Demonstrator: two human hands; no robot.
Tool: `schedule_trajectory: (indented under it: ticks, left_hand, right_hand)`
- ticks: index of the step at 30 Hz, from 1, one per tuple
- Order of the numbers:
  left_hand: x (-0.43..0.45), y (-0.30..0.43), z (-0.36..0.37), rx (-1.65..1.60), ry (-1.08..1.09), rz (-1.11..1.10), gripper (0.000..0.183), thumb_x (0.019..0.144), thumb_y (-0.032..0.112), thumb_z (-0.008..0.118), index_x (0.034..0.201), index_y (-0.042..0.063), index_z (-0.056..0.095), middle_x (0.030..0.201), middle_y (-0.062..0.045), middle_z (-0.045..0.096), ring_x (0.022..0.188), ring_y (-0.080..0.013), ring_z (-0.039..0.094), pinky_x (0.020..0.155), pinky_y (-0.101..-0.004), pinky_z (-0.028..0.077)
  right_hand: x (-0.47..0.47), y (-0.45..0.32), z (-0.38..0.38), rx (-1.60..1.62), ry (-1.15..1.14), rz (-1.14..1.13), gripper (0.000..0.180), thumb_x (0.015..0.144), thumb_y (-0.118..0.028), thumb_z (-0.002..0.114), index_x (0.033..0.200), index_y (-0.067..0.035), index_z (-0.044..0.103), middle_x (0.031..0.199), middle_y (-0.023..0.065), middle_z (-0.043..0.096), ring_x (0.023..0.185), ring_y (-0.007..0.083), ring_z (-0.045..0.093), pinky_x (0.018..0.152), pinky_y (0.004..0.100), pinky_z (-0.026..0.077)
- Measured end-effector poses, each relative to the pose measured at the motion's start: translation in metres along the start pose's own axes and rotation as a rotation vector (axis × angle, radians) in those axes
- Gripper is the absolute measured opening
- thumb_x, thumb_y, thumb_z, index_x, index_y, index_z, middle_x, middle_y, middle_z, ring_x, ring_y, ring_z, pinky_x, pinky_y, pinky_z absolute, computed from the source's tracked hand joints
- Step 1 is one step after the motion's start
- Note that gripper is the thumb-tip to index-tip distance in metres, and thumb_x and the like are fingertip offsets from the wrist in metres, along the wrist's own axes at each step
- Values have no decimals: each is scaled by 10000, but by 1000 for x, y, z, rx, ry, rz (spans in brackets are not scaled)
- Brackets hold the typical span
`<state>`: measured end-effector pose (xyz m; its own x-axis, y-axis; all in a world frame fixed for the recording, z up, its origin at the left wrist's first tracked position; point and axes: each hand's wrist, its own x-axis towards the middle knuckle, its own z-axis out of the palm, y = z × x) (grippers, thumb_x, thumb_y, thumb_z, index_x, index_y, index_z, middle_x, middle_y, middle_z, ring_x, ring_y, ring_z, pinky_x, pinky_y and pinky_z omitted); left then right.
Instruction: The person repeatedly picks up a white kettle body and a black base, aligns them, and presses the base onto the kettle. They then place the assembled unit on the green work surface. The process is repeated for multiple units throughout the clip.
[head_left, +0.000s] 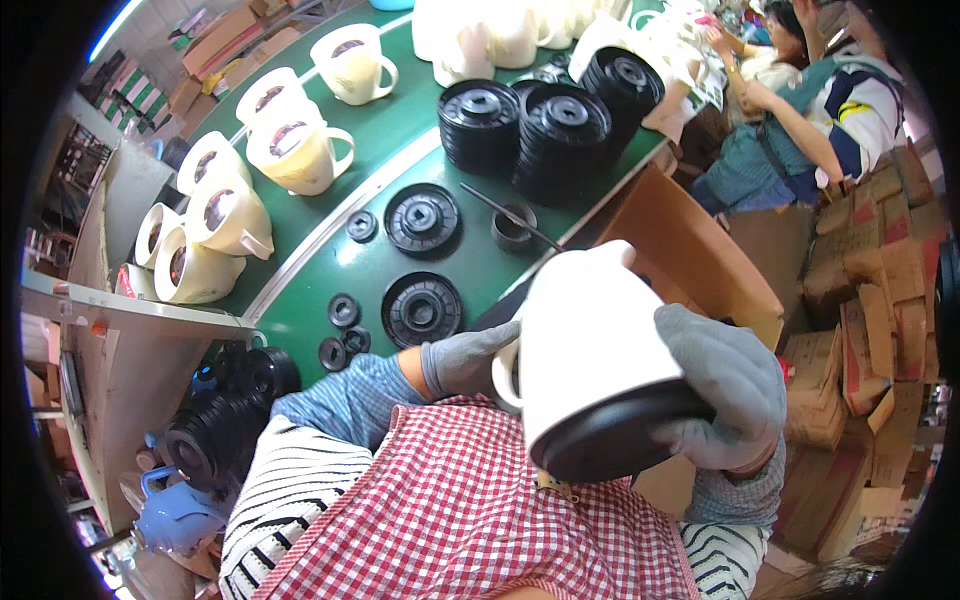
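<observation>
Tilted over my lap is a white pitcher-shaped kettle body (592, 337) with a black round base (607, 435) at its lower end. My right hand (727, 390), in a grey glove, grips it around the base and side. My left hand (469, 360), also gloved, is beside the kettle's handle; its fingers are partly hidden behind the body. On the green table before me lie two black plastic discs (421, 219) and several small black rings (343, 310). A thin dark rod (510, 215) crosses a short black cylinder (514, 234).
Stacks of black discs (562, 124) stand at the back of the table. Several cream kettle bodies (300, 150) line its far left side. An open cardboard box (682, 232) adjoins the table edge. A co-worker (795, 127) sits at upper right. A blue jug (176, 517) is at lower left.
</observation>
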<state>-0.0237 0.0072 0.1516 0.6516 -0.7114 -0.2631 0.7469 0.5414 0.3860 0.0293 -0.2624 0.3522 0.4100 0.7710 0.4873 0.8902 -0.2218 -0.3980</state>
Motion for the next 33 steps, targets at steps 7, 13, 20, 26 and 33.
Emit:
schedule_trajectory:
  ticks: [7, 13, 20, 26, 33]
  left_hand:
    - [-106, 85, -11, 136, 108, 778, 720, 968, 341, 647, 1532, 28, 326, 1453, -192, 524, 1359, -324, 526, 1116, -483, 474]
    - [-92, 233, -36, 410, 385, 1174, 577, 1003, 197, 642, 1498, 65, 376, 1275, -81, 604, 1201, -227, 614, 967, -397, 564]
    - [9, 336, -132, 851, 954, 1143, 474, 916, 85, 713, 1330, 53, 485, 1018, -63, 655, 788, -136, 613, 664, -263, 505]
    - [75, 366, -211, 900, 1160, 965, 837, 857, 175, 761, 1484, -132, 300, 1402, -266, 549, 1291, -305, 555, 1091, -353, 421]
    - [41, 422, -134, 1534, 1650, 824, 577, 843, 295, 758, 1293, -23, 587, 1154, -216, 682, 977, -322, 701, 847, -402, 561]
  right_hand:
    - [26, 69, 52, 106, 222, 129, 545, 919, -184, 735, 1386, 40, 567, 1338, 209, 644, 1235, 336, 631, 1043, 396, 489]
    - [-33, 109, 125, 624, 313, 702, 500, 951, -65, 635, 1418, 76, 528, 1316, 182, 662, 1237, 241, 627, 1068, 335, 468]
    - [-89, 110, 145, 667, 343, 977, 485, 960, -17, 589, 1434, 59, 521, 1317, 175, 658, 1233, 238, 625, 1076, 343, 467]
    - [-108, 121, 150, 607, 287, 1107, 496, 971, -60, 612, 1447, 41, 516, 1355, 198, 633, 1230, 237, 624, 1039, 335, 491]
    - [-119, 131, 169, 653, 225, 1189, 510, 956, -103, 634, 1437, 32, 532, 1331, 185, 654, 1212, 237, 636, 1023, 325, 495]
